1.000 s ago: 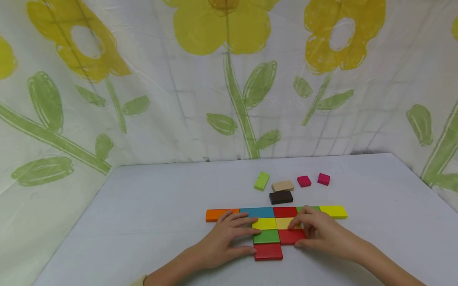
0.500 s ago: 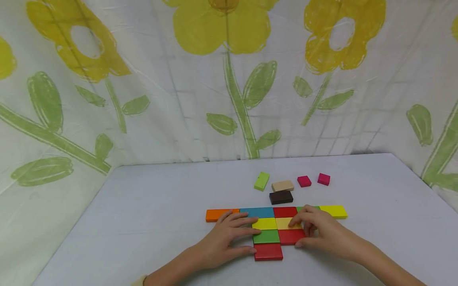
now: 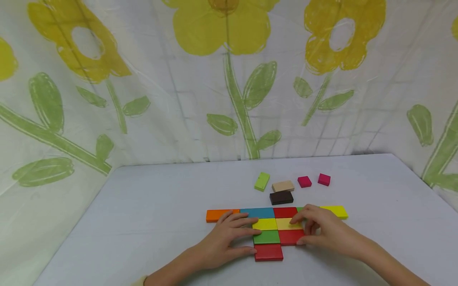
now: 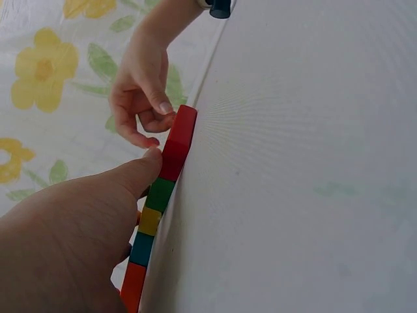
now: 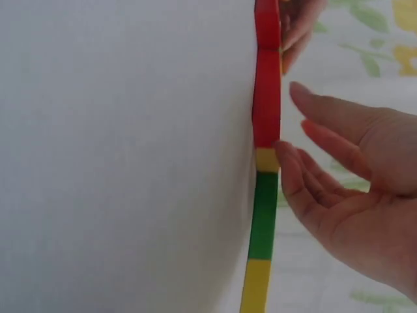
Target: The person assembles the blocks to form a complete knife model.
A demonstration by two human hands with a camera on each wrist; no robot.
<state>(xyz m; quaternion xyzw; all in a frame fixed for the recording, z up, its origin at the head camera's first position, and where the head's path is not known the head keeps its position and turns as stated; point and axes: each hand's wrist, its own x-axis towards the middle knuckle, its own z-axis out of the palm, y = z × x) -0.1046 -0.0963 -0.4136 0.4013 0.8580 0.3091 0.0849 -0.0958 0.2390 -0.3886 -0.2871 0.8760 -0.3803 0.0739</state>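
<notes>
In the head view, flat wooden blocks lie edge to edge. The far row has an orange block (image 3: 216, 215), a blue block (image 3: 257, 213), a red one, a green one partly behind my right hand, and a yellow block (image 3: 336, 211). My left hand (image 3: 225, 240) spreads over the left side, fingertips at the nearer yellow block (image 3: 266, 224) and green block (image 3: 267, 237), thumb at the nearest red block (image 3: 269, 252). My right hand (image 3: 327, 230) bends its index finger onto the pale yellow block (image 3: 284, 223); its thumb is by the red block (image 3: 290, 237) below.
Behind the rows lie loose blocks: a lime block (image 3: 262, 181), a beige block (image 3: 283, 186), a dark brown block (image 3: 281, 198) and two magenta blocks, one magenta block (image 3: 324, 179) farther right. A flower-printed curtain (image 3: 161, 111) hangs behind the white table (image 3: 161, 186).
My right hand has shifted slightly right, its thumb tip a little farther up along the red block's edge. My left hand and the blocks stay in place.
</notes>
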